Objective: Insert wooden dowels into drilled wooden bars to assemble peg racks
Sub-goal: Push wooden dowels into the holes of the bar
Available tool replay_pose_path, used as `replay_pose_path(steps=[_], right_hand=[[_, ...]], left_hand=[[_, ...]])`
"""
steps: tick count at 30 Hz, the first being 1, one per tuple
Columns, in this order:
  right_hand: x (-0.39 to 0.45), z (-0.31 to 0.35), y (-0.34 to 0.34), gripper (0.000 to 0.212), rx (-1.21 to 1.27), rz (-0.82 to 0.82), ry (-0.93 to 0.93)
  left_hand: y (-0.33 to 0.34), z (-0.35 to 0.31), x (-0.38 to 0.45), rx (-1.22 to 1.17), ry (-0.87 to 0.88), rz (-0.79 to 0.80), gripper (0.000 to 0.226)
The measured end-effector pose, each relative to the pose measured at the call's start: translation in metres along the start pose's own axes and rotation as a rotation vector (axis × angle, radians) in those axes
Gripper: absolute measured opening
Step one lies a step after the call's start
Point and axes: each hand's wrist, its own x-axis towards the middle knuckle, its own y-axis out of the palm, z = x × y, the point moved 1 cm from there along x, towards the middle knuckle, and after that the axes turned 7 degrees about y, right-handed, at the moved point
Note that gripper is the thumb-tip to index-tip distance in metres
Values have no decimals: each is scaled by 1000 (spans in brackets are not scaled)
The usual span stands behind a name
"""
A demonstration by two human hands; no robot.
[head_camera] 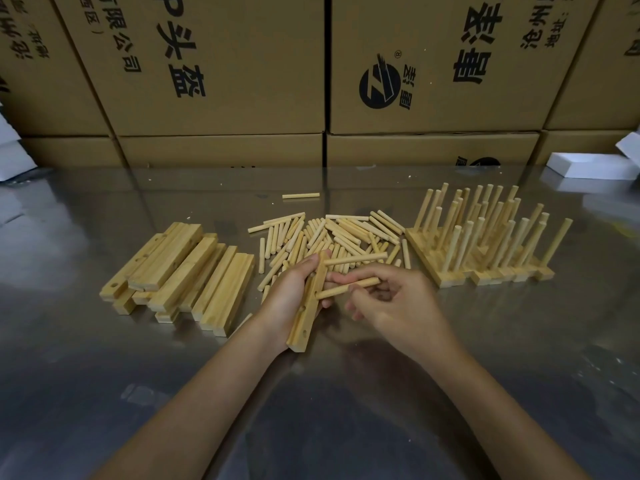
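Note:
My left hand grips a drilled wooden bar, held lengthwise with its holes facing right. One dowel sticks out of the bar's far hole. My right hand pinches a second dowel, whose left tip is at the bar's second hole. Two more holes show lower on the bar. A loose heap of dowels lies behind my hands.
A stack of drilled bars lies to the left. Several finished peg racks stand upright at the right. A single dowel lies further back. Cardboard boxes wall off the rear of the steel table. White foam pieces sit at the far right.

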Motion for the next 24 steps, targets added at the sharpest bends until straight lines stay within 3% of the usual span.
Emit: replay_pose_path(steps=[7, 14, 24], right_hand=[[1, -7, 6, 19, -7, 105, 148], [1, -15, 12, 16, -70, 13, 31], [0, -18, 19, 12, 48, 0, 139]], left_hand=[[-1, 1, 0, 116, 25, -13, 36], [-5, 2, 3, 149, 22, -23, 34], [0, -1, -2, 320, 118, -27, 33]])
